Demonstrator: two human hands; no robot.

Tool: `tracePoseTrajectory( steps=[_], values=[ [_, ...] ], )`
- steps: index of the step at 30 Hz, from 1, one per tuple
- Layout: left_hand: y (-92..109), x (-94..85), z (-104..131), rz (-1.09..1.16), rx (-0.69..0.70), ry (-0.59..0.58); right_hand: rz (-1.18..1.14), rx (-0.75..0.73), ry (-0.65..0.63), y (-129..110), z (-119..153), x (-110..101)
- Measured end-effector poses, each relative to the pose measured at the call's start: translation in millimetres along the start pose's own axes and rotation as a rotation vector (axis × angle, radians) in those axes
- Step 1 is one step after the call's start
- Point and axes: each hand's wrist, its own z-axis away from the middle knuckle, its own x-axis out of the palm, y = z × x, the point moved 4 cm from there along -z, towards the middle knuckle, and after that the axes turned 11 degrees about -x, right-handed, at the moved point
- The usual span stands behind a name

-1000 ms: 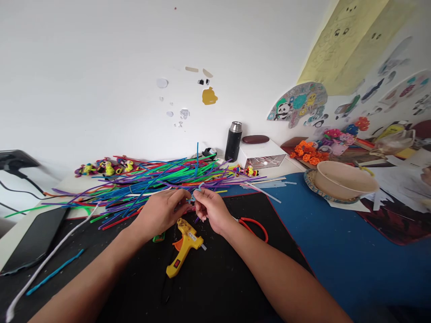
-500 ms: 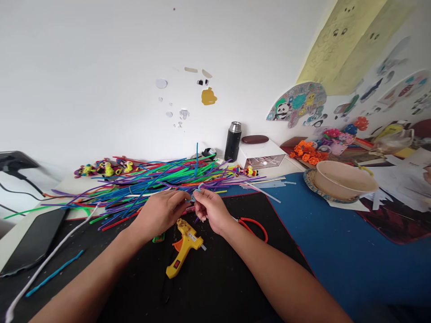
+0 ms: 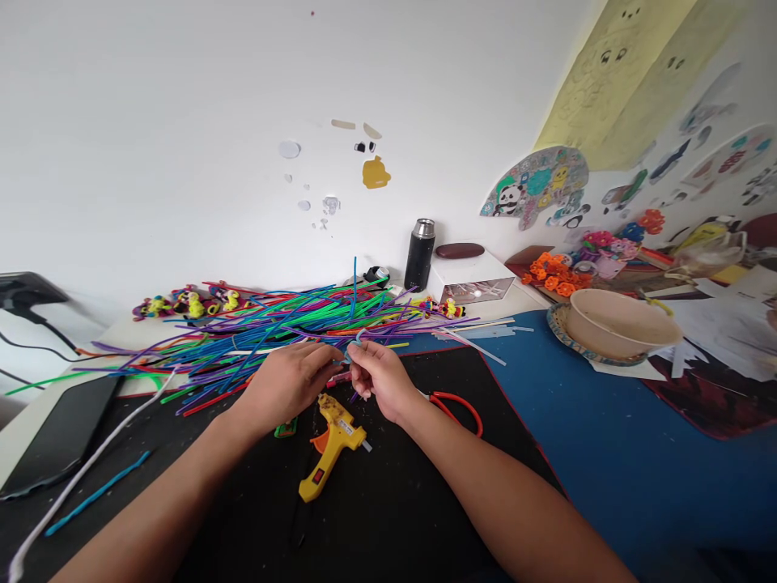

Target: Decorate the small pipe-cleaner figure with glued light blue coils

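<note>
Above the front edge of the pile of coloured pipe cleaners [image 3: 285, 324], both hands meet around a small light-blue twisted piece [image 3: 354, 346]. My left hand [image 3: 295, 380] has its fingers bent and pinched on the left side of that piece. From the right, my right hand [image 3: 380, 374] grips it between thumb and forefinger, with the other fingers curled under. Part of the piece is hidden by the fingers. A yellow glue gun [image 3: 333, 445] lies on the black mat [image 3: 394, 510] just below the hands.
Red-handled pliers or scissors [image 3: 461, 406] lie beside my right wrist. A blue twisted strip [image 3: 97, 494], a white cord [image 3: 91, 465] and a dark tablet [image 3: 64, 433] are at the left. Behind stand a black thermos [image 3: 420, 257] and white box [image 3: 473, 279]; a bowl [image 3: 625, 320] is at the right.
</note>
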Motion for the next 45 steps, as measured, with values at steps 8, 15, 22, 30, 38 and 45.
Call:
tracePoseTrajectory(
  steps=[8,15,22,30,38,45],
  values=[
    [-4.4,0.8,-0.9,0.13,-0.108,-0.086,-0.007,-0.002,-0.004,-0.1,0.6,0.3],
    [-9.6,4.9,-0.9,0.418,-0.358,-0.289,0.001,-0.008,-0.008,-0.9,0.6,0.6],
    [-7.7,4.8,-0.8,0.312,-0.33,-0.217,0.005,-0.005,-0.01,-0.4,0.6,0.8],
    [-7.1,8.7,0.6,0.069,-0.128,-0.122,0.002,-0.007,-0.009,0.8,0.1,0.6],
    [-8.2,11.5,2.6,0.107,-0.093,-0.09,0.003,-0.006,-0.009,0.1,0.9,1.1],
    [-10.3,14.9,2.8,0.06,-0.079,-0.115,0.009,0.002,-0.009,0.0,1.5,1.1]
  ],
)
